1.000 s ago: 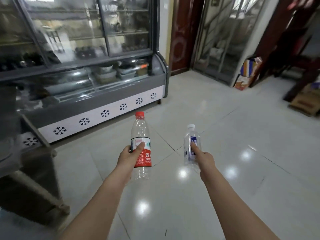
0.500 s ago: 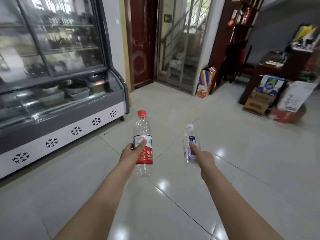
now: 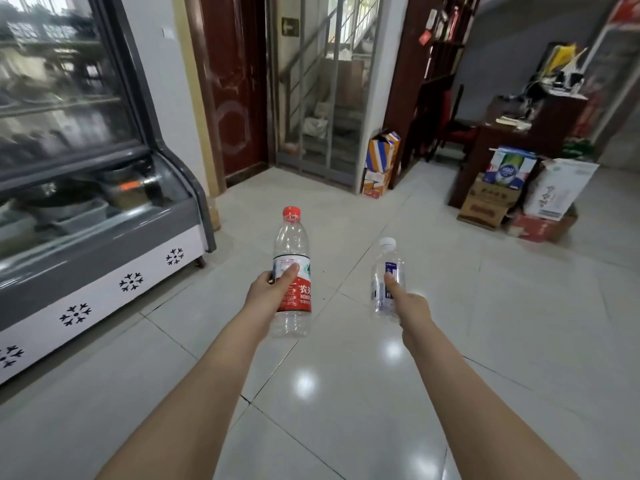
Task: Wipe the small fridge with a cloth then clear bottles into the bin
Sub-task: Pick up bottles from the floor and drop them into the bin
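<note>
Over glossy tiled floor [image 3: 346, 427], hands apart: left hand [image 3: 266, 289] grips red-capped bottle [image 3: 291, 258], right hand [image 3: 410, 304] white-capped bottle [image 3: 388, 271].

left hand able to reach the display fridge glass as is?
Probably not: the left hand grips the red-capped bottle, and the display fridge stands off to the left, beyond the arm's reach. The right hand holds the white-capped bottle.

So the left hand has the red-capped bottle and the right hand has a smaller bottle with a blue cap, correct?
Not quite. The head view shows the right hand holding a smaller bottle with a white cap, not a blue one. The rest stands: the left hand holds the red-capped bottle.
</note>
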Demonstrator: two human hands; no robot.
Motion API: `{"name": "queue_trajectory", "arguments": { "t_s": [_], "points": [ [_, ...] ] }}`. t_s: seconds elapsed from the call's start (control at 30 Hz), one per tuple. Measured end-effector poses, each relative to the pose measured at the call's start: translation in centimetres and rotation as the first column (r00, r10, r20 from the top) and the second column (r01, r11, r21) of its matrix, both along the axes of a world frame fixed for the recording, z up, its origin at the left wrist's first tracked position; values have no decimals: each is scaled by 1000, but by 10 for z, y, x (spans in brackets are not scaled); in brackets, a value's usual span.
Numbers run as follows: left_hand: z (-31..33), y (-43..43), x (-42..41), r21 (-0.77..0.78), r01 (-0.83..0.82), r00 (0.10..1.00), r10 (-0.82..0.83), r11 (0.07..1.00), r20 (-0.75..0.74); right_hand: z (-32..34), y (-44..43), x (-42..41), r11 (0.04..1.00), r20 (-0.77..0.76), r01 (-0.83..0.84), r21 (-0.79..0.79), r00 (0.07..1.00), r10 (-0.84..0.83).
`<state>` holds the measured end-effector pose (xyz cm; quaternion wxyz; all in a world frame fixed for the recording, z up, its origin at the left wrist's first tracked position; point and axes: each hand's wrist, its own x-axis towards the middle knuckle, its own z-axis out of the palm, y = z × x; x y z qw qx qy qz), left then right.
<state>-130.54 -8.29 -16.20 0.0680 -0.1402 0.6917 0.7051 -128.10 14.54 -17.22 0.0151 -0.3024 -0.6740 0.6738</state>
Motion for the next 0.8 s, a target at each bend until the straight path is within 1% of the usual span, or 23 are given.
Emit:
{"name": "queue_trajectory", "arguments": {
  "t_s": [0.23, 0.47, 0.6, 0.8],
  "points": [
    [12, 17, -160, 17, 77, 997, -77, 997, -23, 6, 16, -144, 994, -29, 85, 62, 996, -84],
    [-5, 63, -290, 31, 114, 993, -114, 993, 2, -5, 61, -275, 993, -46, 99, 65, 994, -97],
    [-13, 99, -375, 42, 83, 997, -83, 996, -7, -7, 94, -372, 995, -89, 61, 79, 995, -54],
    [-10, 147, -503, 88, -34, 999, 33, 996, 14, 6, 143, -531, 993, -105, -79, 85, 991, 88]
  ]
}}
